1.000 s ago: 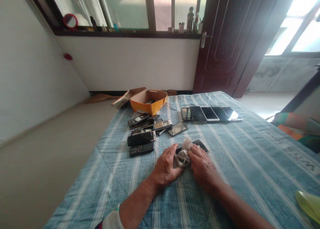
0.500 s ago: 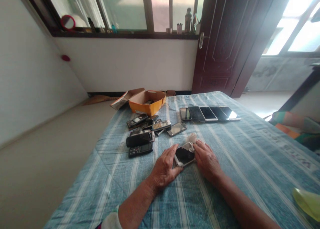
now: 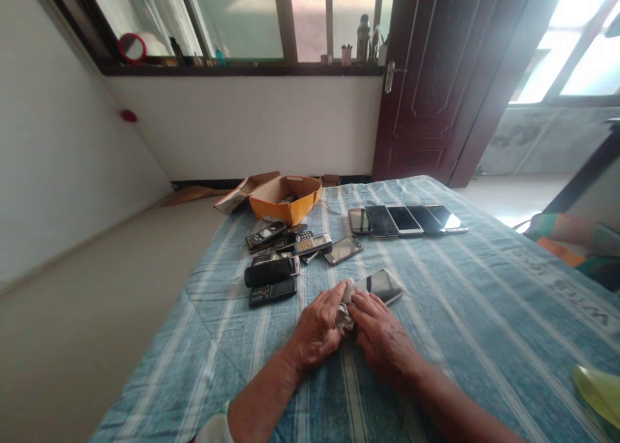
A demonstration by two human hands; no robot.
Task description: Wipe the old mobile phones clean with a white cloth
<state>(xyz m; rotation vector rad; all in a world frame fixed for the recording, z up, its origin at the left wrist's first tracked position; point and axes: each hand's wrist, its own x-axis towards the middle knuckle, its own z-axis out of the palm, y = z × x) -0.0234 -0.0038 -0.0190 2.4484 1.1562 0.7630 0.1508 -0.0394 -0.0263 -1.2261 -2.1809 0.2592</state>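
A smartphone [image 3: 382,285] with a dark screen lies on the blue striped cloth [image 3: 465,301] in front of me. My left hand [image 3: 317,330] holds its near end against the cloth. My right hand [image 3: 380,339] presses a crumpled white rag [image 3: 345,304] onto the near part of the screen. The two hands touch each other over the rag, which is mostly hidden under the fingers.
A pile of several old keypad phones [image 3: 283,256] lies to the left, and one smartphone [image 3: 343,250] lies beside it. A row of several smartphones [image 3: 407,219] lies farther back. An orange cardboard box [image 3: 285,198] stands at the far edge. A yellow-green object [image 3: 598,391] lies at right.
The right hand has pulled the rag back toward me along the screen, from the far end to the near end. More of the phone's far end now shows.
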